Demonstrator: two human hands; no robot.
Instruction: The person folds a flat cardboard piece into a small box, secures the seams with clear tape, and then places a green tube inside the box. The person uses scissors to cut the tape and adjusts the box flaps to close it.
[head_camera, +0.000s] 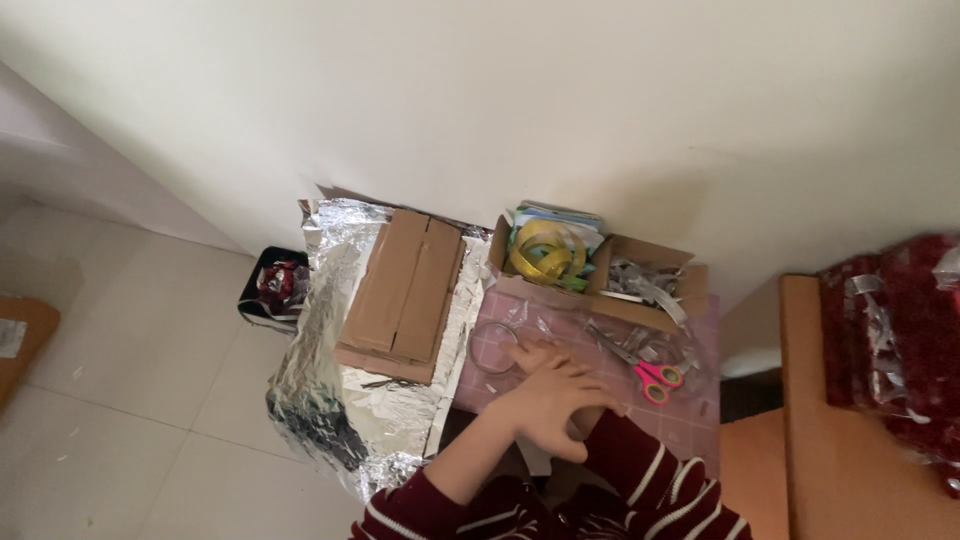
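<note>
My left hand (555, 398) lies across my right hand over the near edge of a pink cutting mat (690, 415). Its fingers point right. My right hand (535, 352) is mostly hidden beneath it; only some fingertips show, next to a clear tape ring (494, 346). Whether either hand holds anything is hidden. Both arms wear dark red sleeves with white stripes (650, 470). Scissors with pink handles (655, 380) lie on the mat just right of my hands.
An open cardboard box (660, 285) with yellow ribbon (545, 252) and silver strips stands by the wall. Flattened cardboard (405, 295) lies on a silver foil sheet (320, 400) at left. Also here are a black bin (262, 300), wooden furniture (800, 400) and red wrapped material (905, 330).
</note>
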